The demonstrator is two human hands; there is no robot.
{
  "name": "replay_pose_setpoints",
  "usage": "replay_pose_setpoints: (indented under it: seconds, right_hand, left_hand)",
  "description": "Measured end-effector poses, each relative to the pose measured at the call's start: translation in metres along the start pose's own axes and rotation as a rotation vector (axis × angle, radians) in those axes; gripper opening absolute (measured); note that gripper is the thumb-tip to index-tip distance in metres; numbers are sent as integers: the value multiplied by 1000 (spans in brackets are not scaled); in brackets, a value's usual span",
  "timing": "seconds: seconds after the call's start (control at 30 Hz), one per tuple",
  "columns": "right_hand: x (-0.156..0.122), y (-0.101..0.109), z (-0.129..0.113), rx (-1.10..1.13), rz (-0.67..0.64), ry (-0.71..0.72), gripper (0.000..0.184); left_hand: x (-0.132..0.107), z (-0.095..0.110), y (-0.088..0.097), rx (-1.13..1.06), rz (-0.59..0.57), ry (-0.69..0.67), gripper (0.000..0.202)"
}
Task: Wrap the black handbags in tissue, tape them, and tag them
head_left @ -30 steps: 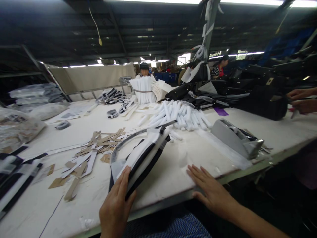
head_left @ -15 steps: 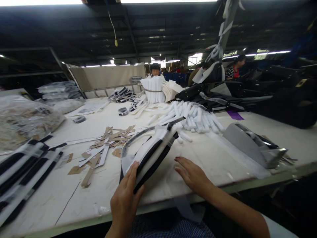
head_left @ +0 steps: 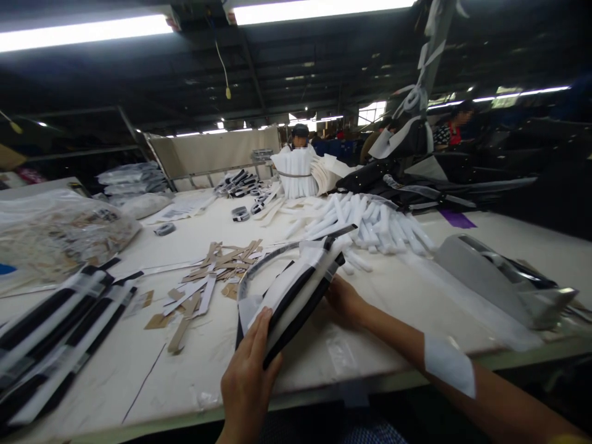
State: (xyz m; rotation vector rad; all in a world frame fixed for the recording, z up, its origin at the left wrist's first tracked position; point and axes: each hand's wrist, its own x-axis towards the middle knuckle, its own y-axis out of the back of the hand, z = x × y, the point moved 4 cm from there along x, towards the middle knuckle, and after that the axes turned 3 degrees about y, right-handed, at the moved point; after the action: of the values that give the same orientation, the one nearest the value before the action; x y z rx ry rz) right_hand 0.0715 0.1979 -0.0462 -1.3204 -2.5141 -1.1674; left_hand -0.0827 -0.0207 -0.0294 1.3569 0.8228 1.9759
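A stack of long black-and-white strip pieces lies tilted on the white table, in front of me. My left hand grips its near end, fingers curled over the edge. My right hand has reached under the stack's far right side and clasps it from below; most of its fingers are hidden. A white patch sticks to my right forearm.
Brown and white paper offcuts lie left of the stack. More black-and-white strips sit at the left edge, white rolled pieces behind, a grey tape dispenser at right. Other people work at the far end.
My right hand left the table edge, moved left and forward, and took hold of the stack's right side. The view has shifted left. My left hand keeps its grip.
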Motion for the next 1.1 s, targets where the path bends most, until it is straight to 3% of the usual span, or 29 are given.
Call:
replay_pose_setpoints:
  seconds: [0.17, 0.27, 0.4, 0.47, 0.53, 0.63, 0.73, 0.9, 1.1]
  right_hand:
    - [-70, -16, -15, -173, -311, 90, 66]
    - [-66, -27, -24, -169, -409, 222, 66]
    - [-25, -34, -29, -54, -323, 280, 33]
    - [-24, -32, -33, -50, -265, 260, 33]
    - [-41, -30, -39, -61, -253, 247, 41]
    - [-75, -29, -45, -92, -355, 231, 58]
    - [-91, -28, -48, -95, -405, 275, 56]
    - [-104, -13, -60, -71, -279, 548, 41]
    - [-126, 30, -80, -107, -200, 696, 60]
  left_hand:
    - [-1, 2, -4, 4, -11, 0, 75]
    - [2, 5, -7, 16, 3, -34, 76]
    - [8, 8, -9, 43, 13, -74, 79]
    - [12, 5, -9, 55, 16, -73, 79]
    - [14, 2, -8, 68, 27, -64, 78]
    - [17, 0, -5, 77, 58, -71, 77]
    - [18, 8, 0, 71, 95, -122, 74]
    - [16, 39, 6, 77, 188, -302, 56]
    - [2, 69, -19, 89, 254, -441, 39]
